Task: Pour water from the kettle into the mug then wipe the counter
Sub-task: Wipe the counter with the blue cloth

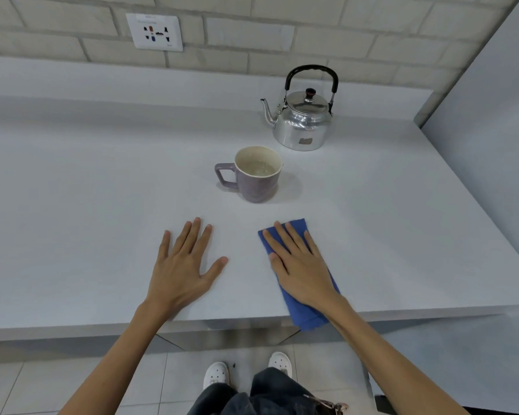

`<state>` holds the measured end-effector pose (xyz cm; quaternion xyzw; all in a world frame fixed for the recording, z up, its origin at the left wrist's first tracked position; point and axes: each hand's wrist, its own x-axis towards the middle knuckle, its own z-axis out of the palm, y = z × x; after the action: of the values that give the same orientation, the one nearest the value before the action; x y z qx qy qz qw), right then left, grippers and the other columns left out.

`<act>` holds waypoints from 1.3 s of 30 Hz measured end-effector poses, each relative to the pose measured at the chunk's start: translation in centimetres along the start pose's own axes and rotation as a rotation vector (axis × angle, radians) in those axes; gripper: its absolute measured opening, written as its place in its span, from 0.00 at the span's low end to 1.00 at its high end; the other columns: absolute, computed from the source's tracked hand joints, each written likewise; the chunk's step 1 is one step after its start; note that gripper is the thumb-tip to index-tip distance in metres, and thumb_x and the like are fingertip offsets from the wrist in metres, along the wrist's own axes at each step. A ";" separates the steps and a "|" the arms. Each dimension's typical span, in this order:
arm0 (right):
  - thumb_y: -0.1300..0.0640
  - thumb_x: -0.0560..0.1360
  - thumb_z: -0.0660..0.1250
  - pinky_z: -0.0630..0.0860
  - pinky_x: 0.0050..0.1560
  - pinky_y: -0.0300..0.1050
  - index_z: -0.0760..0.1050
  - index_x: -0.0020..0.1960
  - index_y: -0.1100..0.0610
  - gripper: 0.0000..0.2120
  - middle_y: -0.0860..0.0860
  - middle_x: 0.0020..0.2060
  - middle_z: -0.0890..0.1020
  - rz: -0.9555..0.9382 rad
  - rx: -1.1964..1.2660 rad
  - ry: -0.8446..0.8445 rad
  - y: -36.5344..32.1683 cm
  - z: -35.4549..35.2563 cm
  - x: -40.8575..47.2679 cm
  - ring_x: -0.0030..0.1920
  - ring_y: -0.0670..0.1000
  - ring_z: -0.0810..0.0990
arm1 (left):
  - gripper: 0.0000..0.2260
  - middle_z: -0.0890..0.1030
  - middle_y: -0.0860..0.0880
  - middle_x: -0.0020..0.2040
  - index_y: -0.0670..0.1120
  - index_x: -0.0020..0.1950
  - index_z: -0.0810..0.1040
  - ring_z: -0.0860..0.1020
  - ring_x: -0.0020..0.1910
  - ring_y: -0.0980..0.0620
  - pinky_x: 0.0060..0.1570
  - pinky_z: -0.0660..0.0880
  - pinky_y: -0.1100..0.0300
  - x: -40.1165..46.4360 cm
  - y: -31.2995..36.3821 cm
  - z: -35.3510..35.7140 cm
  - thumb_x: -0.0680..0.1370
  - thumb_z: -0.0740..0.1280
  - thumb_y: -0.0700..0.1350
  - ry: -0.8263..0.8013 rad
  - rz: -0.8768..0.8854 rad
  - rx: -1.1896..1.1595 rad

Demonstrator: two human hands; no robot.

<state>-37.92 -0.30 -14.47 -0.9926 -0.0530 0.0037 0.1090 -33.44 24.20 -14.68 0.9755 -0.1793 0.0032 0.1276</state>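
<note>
A shiny metal kettle (300, 121) with a black handle stands upright at the back right of the pale counter (87, 190), spout pointing left. In front of it sits a purple mug (256, 179) with water inside, handle to the left. My right hand (300, 265) lies flat, fingers spread, on a folded blue cloth (307, 313) near the counter's front edge; the cloth's near end hangs over that edge. My left hand (182, 272) rests flat and empty on the bare counter, left of the cloth.
A brick-pattern wall with a white power socket (155, 32) runs behind the counter. A grey panel (492, 121) bounds the right side. Tiled floor and my white shoes show below the front edge.
</note>
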 end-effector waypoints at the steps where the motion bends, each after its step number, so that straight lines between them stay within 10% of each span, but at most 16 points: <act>1: 0.48 0.82 0.45 0.38 0.76 0.48 0.46 0.77 0.44 0.24 0.45 0.78 0.48 -0.011 -0.011 0.006 0.4 0.0 -1.1 0.77 0.45 0.43 | 0.35 0.46 0.52 0.79 0.53 0.78 0.47 0.43 0.77 0.56 0.76 0.43 0.46 0.0 0.0 0.0 0.75 0.42 0.69 0.001 -0.002 0.002; 16: 0.47 0.82 0.46 0.41 0.76 0.53 0.47 0.77 0.46 0.25 0.51 0.79 0.48 0.309 0.001 0.042 7.3 -2.0 5.0 0.78 0.51 0.44 | 0.35 0.47 0.52 0.79 0.53 0.78 0.49 0.44 0.77 0.55 0.76 0.44 0.46 -0.1 0.1 -0.2 0.75 0.42 0.69 0.008 -0.004 -0.001; 31: 0.44 0.81 0.37 0.35 0.75 0.45 0.35 0.73 0.35 0.22 0.42 0.76 0.42 -0.091 0.032 -0.049 -0.8 0.2 -3.0 0.75 0.40 0.36 | 0.34 0.47 0.52 0.79 0.52 0.78 0.47 0.43 0.77 0.55 0.76 0.41 0.47 -0.1 0.0 -0.2 0.75 0.39 0.67 -0.004 -0.001 -0.051; 39: 0.48 0.82 0.43 0.39 0.76 0.48 0.44 0.77 0.44 0.24 0.47 0.78 0.47 0.119 -0.033 0.016 2.2 -0.8 1.7 0.77 0.46 0.42 | 0.29 0.49 0.52 0.79 0.52 0.78 0.51 0.44 0.77 0.56 0.76 0.39 0.50 -0.3 -0.2 -0.2 0.79 0.43 0.63 0.008 -0.005 -0.127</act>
<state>-36.02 -2.43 -14.21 -0.9957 0.0071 0.0016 0.0927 -33.60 24.50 -14.52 0.9658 -0.1763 -0.0046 0.1901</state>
